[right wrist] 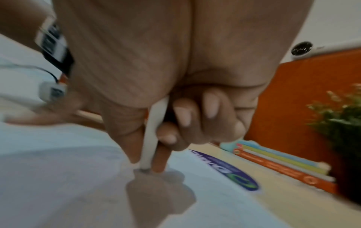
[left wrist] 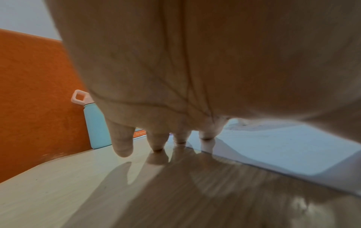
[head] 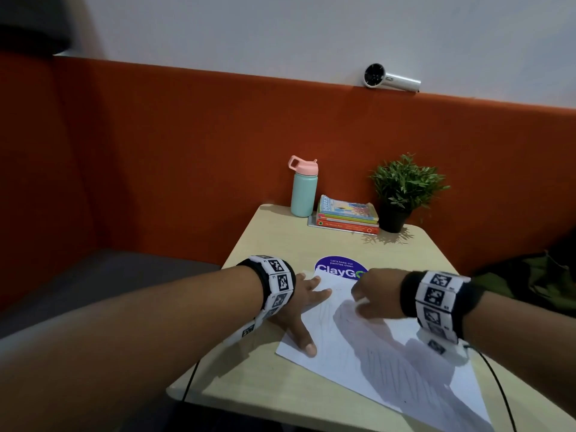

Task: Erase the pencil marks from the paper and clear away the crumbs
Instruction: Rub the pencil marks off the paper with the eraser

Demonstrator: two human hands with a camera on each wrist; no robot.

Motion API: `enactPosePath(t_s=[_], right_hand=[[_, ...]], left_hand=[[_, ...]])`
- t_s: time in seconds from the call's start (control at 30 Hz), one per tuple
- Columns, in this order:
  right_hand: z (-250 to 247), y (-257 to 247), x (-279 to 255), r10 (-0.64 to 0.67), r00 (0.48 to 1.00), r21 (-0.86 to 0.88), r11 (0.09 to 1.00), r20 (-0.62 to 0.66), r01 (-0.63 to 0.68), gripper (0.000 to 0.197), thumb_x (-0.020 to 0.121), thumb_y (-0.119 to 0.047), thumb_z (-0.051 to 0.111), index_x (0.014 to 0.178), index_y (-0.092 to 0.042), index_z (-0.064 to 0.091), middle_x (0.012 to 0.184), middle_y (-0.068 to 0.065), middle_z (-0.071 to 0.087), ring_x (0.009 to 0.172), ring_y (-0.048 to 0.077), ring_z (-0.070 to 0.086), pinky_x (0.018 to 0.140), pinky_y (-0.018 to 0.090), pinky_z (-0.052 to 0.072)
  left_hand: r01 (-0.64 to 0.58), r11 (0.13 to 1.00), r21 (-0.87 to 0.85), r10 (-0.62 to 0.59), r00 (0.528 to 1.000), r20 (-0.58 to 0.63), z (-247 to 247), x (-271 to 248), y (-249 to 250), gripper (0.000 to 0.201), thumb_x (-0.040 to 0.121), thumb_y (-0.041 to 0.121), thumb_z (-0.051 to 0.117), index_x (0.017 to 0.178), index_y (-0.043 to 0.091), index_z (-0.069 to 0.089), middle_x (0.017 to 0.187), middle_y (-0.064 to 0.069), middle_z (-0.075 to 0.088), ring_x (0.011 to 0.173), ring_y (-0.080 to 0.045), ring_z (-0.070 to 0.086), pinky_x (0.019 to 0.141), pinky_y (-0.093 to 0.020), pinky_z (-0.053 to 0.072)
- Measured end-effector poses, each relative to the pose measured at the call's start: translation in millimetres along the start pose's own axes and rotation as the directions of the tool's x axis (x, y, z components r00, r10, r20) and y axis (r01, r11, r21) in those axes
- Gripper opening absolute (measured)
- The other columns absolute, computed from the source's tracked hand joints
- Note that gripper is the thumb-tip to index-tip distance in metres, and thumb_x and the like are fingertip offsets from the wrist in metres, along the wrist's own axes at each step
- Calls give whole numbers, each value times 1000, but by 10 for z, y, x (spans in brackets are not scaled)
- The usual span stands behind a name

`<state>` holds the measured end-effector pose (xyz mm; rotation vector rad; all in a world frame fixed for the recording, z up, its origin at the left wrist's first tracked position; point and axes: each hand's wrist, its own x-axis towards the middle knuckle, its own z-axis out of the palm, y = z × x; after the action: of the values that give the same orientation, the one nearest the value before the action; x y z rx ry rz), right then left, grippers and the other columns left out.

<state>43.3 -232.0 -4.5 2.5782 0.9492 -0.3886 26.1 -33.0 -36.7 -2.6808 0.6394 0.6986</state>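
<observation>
Orange padded partition (head: 187, 151): it backs the far and left sides of the scene, with a white handheld fan (head: 391, 80) lying on its top ledge at the far right.

Pale wooden table (head: 280, 244): your work surface. Along its far edge stand a mint water bottle (head: 304, 190) with a pink lid, a stack of books (head: 347, 215) to its right, and a potted plant (head: 402, 191) at the far right. A round purple sticker (head: 336, 265) sits mid-table, its near edge covered by the paper.

Sheet of white paper (head: 358, 353): it lies flat at the near right of the table, angled, with faint pencil marks (head: 324, 310) near its far left corner (too faint to read).

Your left hand (head: 299, 304): spread flat with fingers straight, it presses on the paper's left edge, thumb pointing toward you.

Your right hand (head: 372, 294): curled over the far part of the paper. In the right wrist view, its thumb and fingers pinch a slim white eraser stick (right wrist: 154, 132), held nearly upright, tip touching the paper (the frame is motion-blurred).
</observation>
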Motion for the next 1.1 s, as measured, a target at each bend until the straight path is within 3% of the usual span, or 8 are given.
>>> enactPosePath(t_s=[0.13,0.3,0.5,0.57,0.67,0.83,1.0,1.1], right_hand=[[103,-312,-174,-183,982,88,980,54,178,31,91,-44,49,109,-25,65,107,-6,70,96,14,64,88,35,53],[-78,51,24,6,1000,14,1000,31,-7,37,96,-39,47,123,-19,63,120,-1,65,99,15,57,90,30,48],[-1,-388,-109,-215,974,48,976,66,213,30,94,-39,48,112,-21,65,111,-3,68,100,17,62,86,30,49],[-88,-204,8,-132,989,28,991,59,131,35,96,-38,48,122,-20,63,119,-4,66,105,15,60,92,30,47],[-117,14,135,-3,1000,-31,1000,13,3,31,96,-35,46,117,-18,64,110,-1,64,90,14,54,86,29,48],[35,-328,-52,-210,977,35,977,46,209,32,94,-41,48,116,-23,63,114,-6,66,98,13,59,87,30,48],[-101,18,116,0,1000,-49,999,-5,0,29,95,-35,45,111,-20,65,108,-2,66,95,17,61,88,36,53],[-22,-220,55,-103,995,-44,994,5,103,29,93,-37,46,108,-21,64,106,-2,67,94,18,62,85,37,53]], left_hand=[[4,1000,-9,-4,1000,-6,26,15,-13,125,74,86,58,158,36,-21,167,2,-25,156,-29,-12,122,-59,0],[-6,1000,-1,6,1000,-4,16,23,-18,125,73,88,56,157,36,-21,167,1,-24,156,-30,-11,121,-61,1],[4,1000,-4,-4,1000,-3,39,38,-15,126,73,88,57,157,35,-22,167,1,-25,156,-30,-11,123,-61,2],[-3,1000,-6,3,1000,0,20,27,-6,126,74,87,57,158,35,-21,167,0,-24,156,-31,-10,122,-60,2],[-5,1000,4,5,1000,-2,4,18,-3,124,75,87,56,158,35,-20,167,1,-23,156,-31,-9,121,-60,2],[1,1000,-27,-1,1000,-7,47,35,-34,126,73,87,58,157,37,-21,167,2,-25,155,-31,-13,122,-62,1],[-13,1000,-7,13,1000,-1,20,31,-30,124,74,88,56,157,37,-21,167,1,-24,156,-31,-10,120,-62,1],[-9,1000,-9,9,1000,-12,35,27,-27,125,74,87,57,157,36,-21,167,0,-24,156,-32,-11,121,-62,2]])
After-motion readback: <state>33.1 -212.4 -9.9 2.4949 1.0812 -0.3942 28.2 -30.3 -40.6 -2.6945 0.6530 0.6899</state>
